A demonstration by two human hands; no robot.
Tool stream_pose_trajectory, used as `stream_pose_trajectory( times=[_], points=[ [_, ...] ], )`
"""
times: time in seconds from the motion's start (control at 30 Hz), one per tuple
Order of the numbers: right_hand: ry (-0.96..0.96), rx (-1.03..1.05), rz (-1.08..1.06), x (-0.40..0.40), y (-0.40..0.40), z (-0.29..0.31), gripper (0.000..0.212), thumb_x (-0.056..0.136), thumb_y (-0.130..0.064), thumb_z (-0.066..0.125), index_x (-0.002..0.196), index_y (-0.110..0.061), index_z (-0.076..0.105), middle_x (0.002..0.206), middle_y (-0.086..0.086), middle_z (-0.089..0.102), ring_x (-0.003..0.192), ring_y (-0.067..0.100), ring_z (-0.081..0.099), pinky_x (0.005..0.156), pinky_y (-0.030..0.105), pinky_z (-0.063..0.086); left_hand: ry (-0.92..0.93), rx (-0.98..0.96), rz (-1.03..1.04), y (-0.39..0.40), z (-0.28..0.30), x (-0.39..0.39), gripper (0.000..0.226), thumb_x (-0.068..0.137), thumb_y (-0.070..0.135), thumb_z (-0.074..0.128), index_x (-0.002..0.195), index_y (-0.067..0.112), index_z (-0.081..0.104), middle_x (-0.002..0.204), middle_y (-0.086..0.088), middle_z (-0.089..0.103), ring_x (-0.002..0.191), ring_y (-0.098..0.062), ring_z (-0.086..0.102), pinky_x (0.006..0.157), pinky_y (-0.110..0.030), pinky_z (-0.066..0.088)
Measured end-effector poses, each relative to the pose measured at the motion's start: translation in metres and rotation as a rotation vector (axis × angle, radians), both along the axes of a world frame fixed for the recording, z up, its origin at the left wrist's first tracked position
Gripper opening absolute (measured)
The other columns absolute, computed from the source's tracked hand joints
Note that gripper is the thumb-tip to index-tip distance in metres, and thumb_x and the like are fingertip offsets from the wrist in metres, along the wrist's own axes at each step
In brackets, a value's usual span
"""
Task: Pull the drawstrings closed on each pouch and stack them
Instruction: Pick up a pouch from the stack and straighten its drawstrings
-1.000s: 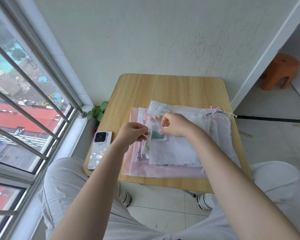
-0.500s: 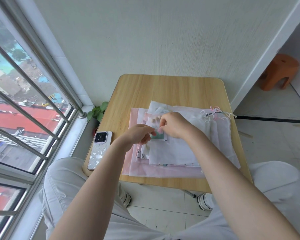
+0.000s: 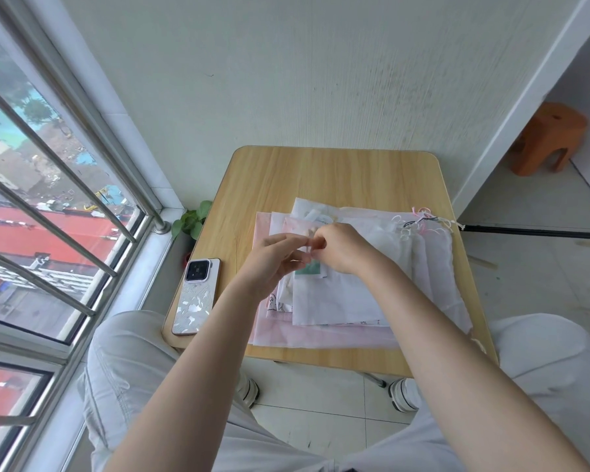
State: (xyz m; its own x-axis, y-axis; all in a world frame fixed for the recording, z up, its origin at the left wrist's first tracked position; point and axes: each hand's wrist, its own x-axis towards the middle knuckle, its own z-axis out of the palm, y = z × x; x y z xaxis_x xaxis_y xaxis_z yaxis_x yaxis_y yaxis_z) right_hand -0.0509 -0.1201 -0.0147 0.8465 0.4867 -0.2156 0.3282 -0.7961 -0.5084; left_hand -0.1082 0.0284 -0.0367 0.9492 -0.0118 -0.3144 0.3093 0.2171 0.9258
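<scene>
Small wooden table [image 3: 321,175] against a pale wall, window bars to the left, phone [image 3: 195,296] near the left edge, orange stool [image 3: 547,139] off to the right. Spread over the near half of the tabletop: a loose pile of pouches [image 3: 338,301], thin white and pink fabric, overlapping flat. Judged featherlight, limp and a little slippery, so likely to slide or bunch if dragged; best taken by the cord ends, with the mouth hem pinched to pull against. Tangle of drawstrings [image 3: 419,221] at the pile's far right corner. Left hand [image 3: 273,260] and right hand [image 3: 341,248] together above the pile's left part, fingertips meeting, seemingly pinching something small; cannot tell whether cord or fabric. Both forearms angled inward, wrists raised off the cloth.
</scene>
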Motion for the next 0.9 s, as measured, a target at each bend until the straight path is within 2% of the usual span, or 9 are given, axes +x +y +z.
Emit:
stream_pose_trajectory(
  times=[0.13,0.2,0.33,0.4,0.53,0.67,0.73,0.83,0.9],
  points=[
    [0.043,-0.067,0.045,0.000,-0.007,0.004,0.029,0.097,-0.017,0.051,0.073,-0.017,0.067,0.074,-0.013,0.049,0.079,0.012,0.047,0.055,0.020,0.030,0.007,0.104,0.018,-0.003,-0.002,0.002,0.018,0.094,0.011,0.061,0.102,-0.003,0.070,0.088,-0.010,0.069,0.065,-0.015,0.057,0.065,-0.023,0.046],
    [0.094,-0.141,0.069,0.002,-0.011,0.005,0.037,0.096,-0.014,0.049,0.060,-0.023,0.055,0.070,-0.017,0.039,0.077,0.013,0.043,0.053,0.017,0.028,0.008,0.204,0.037,-0.003,-0.003,0.003,0.018,0.093,0.012,0.064,0.102,-0.002,0.072,0.084,-0.010,0.067,0.061,-0.014,0.053,0.062,-0.022,0.047],
    [0.136,-0.084,0.046,0.006,-0.013,0.007,0.037,0.093,-0.017,0.053,0.055,-0.019,0.050,0.070,-0.006,0.050,0.074,0.020,0.049,0.055,0.025,0.034,0.001,0.423,0.028,-0.005,-0.006,0.004,0.014,0.089,0.013,0.070,0.096,0.003,0.076,0.082,-0.012,0.068,0.056,-0.010,0.050,0.055,-0.020,0.046],
    [0.160,0.056,-0.013,0.007,-0.012,0.012,0.033,0.094,-0.026,0.054,0.063,-0.016,0.054,0.080,0.001,0.060,0.077,0.020,0.052,0.065,0.030,0.042,-0.018,0.484,-0.022,-0.006,-0.007,0.005,0.013,0.089,0.014,0.069,0.093,0.005,0.077,0.084,-0.013,0.071,0.055,-0.007,0.050,0.055,-0.020,0.045],
    [0.230,0.271,-0.126,0.008,-0.005,0.015,0.026,0.094,-0.027,0.054,0.086,-0.006,0.067,0.086,-0.001,0.066,0.079,0.014,0.054,0.063,0.024,0.039,-0.014,0.555,-0.173,-0.006,-0.007,0.006,0.016,0.091,0.018,0.064,0.094,0.011,0.078,0.086,-0.008,0.073,0.063,-0.007,0.053,0.059,-0.020,0.044],
    [0.223,0.461,-0.157,0.005,-0.001,0.012,0.018,0.093,-0.025,0.058,0.098,-0.013,0.069,0.085,-0.004,0.065,0.080,0.011,0.059,0.074,0.025,0.044,-0.007,0.528,-0.178,-0.008,-0.007,0.006,0.019,0.093,0.021,0.061,0.092,0.011,0.078,0.089,-0.011,0.074,0.063,-0.009,0.053,0.061,-0.023,0.042],
    [0.186,0.599,-0.212,0.005,-0.001,0.007,0.018,0.091,-0.015,0.059,0.107,-0.020,0.067,0.088,-0.007,0.063,0.075,0.009,0.063,0.075,0.024,0.049,0.012,0.426,-0.130,-0.006,-0.005,0.006,0.021,0.094,0.018,0.059,0.093,0.006,0.076,0.086,-0.013,0.072,0.062,-0.012,0.050,0.061,-0.025,0.041],
    [0.131,0.591,-0.193,0.005,-0.007,-0.002,0.022,0.086,-0.004,0.062,0.090,-0.024,0.070,0.081,-0.013,0.068,0.073,0.005,0.066,0.078,0.024,0.054,0.059,0.218,-0.088,0.000,-0.004,0.006,0.024,0.096,0.017,0.056,0.096,0.001,0.074,0.085,-0.011,0.070,0.065,-0.016,0.049,0.062,-0.025,0.038],
    [0.143,0.517,-0.143,0.002,-0.010,-0.005,0.019,0.083,-0.002,0.067,0.083,-0.020,0.073,0.072,-0.014,0.068,0.069,0.000,0.065,0.075,0.020,0.054,0.089,0.154,-0.085,0.003,-0.004,0.008,0.024,0.097,0.017,0.053,0.095,0.001,0.072,0.086,-0.012,0.071,0.067,-0.017,0.050,0.064,-0.026,0.039]
  ],
)
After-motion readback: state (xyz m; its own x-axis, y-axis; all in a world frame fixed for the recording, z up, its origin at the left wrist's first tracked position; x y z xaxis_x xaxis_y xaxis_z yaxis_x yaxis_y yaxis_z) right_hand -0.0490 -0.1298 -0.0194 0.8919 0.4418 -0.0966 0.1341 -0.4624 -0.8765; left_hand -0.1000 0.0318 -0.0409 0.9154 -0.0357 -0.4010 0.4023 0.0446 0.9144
